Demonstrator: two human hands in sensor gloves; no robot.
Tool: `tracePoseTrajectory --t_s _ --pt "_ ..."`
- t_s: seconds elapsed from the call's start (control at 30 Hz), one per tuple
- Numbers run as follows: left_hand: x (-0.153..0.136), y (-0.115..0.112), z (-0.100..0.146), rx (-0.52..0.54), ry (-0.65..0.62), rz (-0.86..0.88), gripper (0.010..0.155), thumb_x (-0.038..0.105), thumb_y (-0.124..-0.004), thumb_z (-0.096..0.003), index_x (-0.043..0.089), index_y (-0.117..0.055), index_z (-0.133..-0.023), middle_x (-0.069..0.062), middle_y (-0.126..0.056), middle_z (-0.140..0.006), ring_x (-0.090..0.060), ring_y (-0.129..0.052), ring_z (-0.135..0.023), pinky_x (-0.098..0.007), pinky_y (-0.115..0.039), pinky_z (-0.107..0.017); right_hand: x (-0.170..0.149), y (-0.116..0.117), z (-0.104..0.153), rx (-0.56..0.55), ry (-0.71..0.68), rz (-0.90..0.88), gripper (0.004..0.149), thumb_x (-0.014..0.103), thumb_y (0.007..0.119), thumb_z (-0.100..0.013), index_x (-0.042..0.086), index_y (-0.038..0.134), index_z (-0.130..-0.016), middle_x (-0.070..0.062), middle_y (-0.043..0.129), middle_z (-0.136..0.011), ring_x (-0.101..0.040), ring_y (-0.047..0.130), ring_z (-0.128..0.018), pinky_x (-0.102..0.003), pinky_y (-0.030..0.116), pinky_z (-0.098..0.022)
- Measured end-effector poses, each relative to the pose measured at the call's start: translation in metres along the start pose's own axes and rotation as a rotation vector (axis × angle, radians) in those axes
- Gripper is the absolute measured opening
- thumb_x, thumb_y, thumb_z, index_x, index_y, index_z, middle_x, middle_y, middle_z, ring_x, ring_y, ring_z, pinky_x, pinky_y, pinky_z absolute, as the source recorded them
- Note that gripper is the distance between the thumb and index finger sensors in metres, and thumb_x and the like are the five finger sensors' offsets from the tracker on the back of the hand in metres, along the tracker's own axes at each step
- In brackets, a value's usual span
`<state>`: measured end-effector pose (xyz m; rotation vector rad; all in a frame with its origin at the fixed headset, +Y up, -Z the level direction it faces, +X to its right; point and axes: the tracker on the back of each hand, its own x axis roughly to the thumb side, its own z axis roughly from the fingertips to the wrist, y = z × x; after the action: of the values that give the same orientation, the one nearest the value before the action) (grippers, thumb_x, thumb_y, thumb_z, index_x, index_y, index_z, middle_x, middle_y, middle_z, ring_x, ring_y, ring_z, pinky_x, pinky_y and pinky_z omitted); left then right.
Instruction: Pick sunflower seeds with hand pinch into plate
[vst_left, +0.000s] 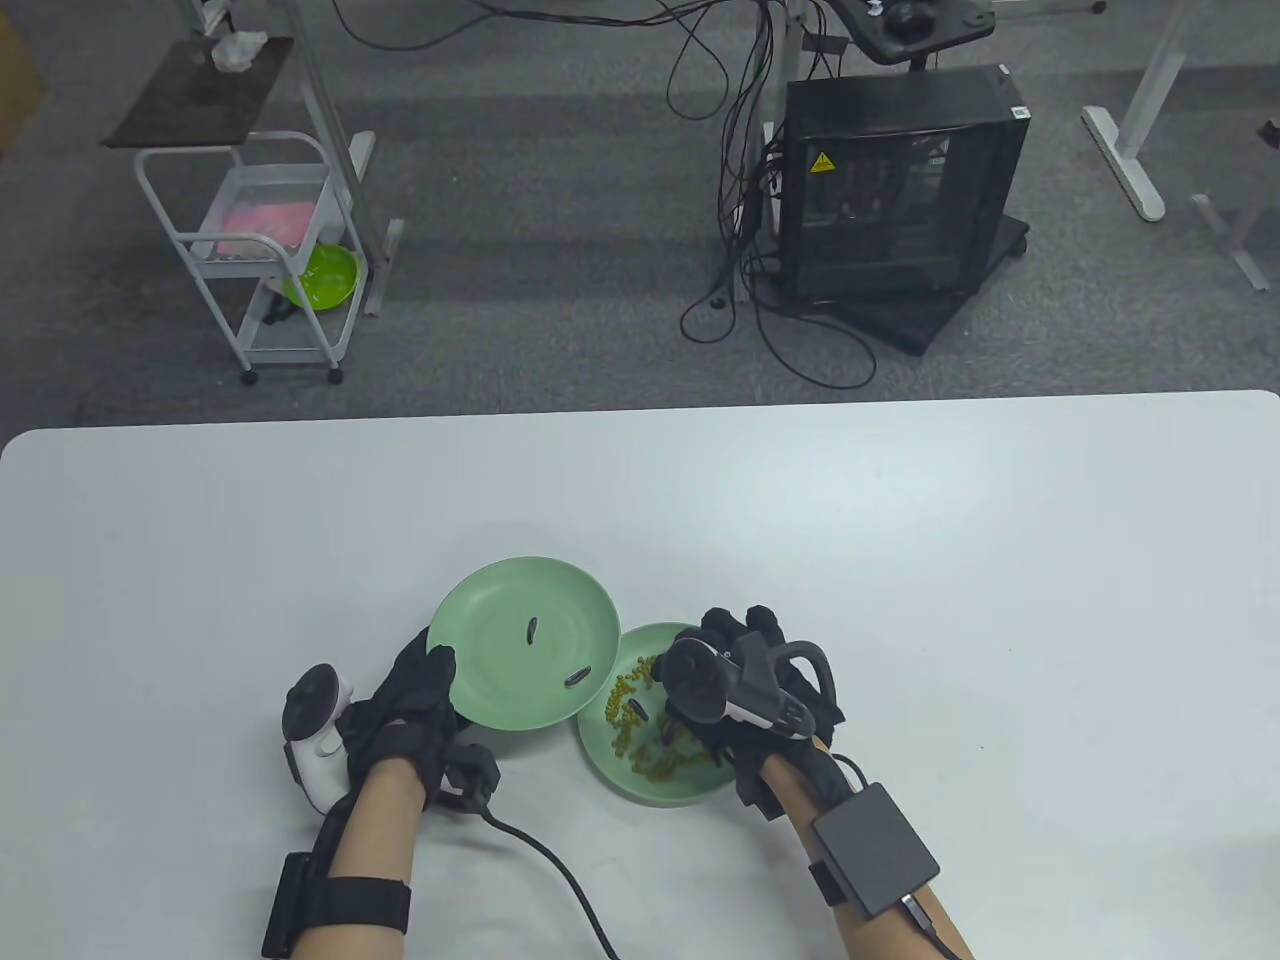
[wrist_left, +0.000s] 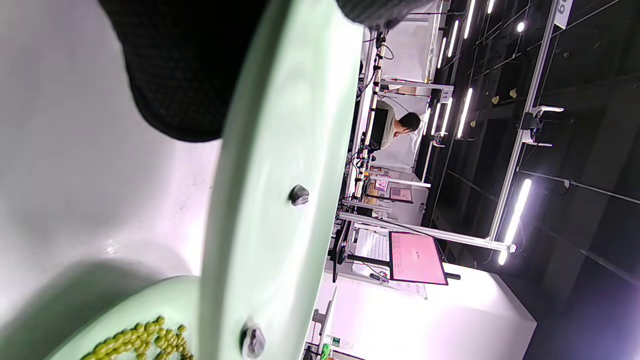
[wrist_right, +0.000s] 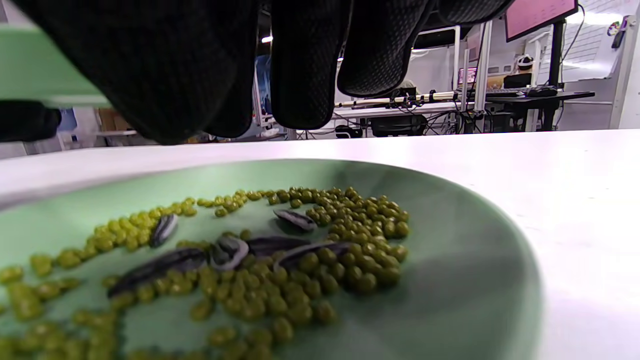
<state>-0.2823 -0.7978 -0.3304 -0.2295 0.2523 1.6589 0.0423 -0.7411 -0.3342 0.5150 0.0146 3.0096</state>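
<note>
A green plate (vst_left: 500, 600) holds two sunflower seeds (vst_left: 531, 629). My left hand (vst_left: 432, 668) grips its near-left rim, and its right edge overlaps a second green plate (vst_left: 690, 795). That second plate holds green beans (vst_left: 625, 690) and several dark striped sunflower seeds (vst_left: 636, 712). My right hand (vst_left: 668, 722) hovers over it. In the right wrist view its fingertips (wrist_right: 305, 100) hang a little above the seeds (wrist_right: 165, 265) with nothing seen between them. In the left wrist view my fingers (wrist_left: 175, 90) lie under the held plate (wrist_left: 280, 125), and a seed (wrist_left: 299, 195) sits on it.
The white table (vst_left: 900, 560) spreads wide to the right and far side of the plates. A black cable (vst_left: 560, 870) runs from my left wrist to the near edge. A cart and a computer case stand on the floor beyond the table.
</note>
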Motion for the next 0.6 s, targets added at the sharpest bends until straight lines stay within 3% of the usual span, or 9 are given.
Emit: tracePoseTrajectory --t_s 0.37,0.6 --pt "-0.001 0.000 0.000 -0.001 0.001 0.000 0.066 0.031 -0.063 -0.0523 0.006 -0.038 -0.107 -0.020 -0.066 -0.096 -0.026 -0.098 -0.072 -0.037 -0.091 -0.045 0.005 0.013 -0.002 0.119 -0.035 0.106 0.047 0.042 0.084 -0.035 0.053 0.077 -0.081 0.011 0.079 -0.099 -0.029 0.073 -0.103 -0.065 0.046 -0.073" --pt "-0.001 -0.001 0.000 -0.005 0.005 0.000 0.066 0.031 -0.063 -0.0523 0.005 -0.038 -0.107 -0.021 -0.066 -0.096 -0.026 -0.098 -0.072 -0.037 -0.091 -0.045 0.009 0.015 -0.001 0.126 -0.048 0.141 0.044 0.042 0.084 -0.035 0.054 0.080 -0.078 0.012 0.079 -0.098 -0.027 0.074 -0.102 -0.065 0.045 -0.074"
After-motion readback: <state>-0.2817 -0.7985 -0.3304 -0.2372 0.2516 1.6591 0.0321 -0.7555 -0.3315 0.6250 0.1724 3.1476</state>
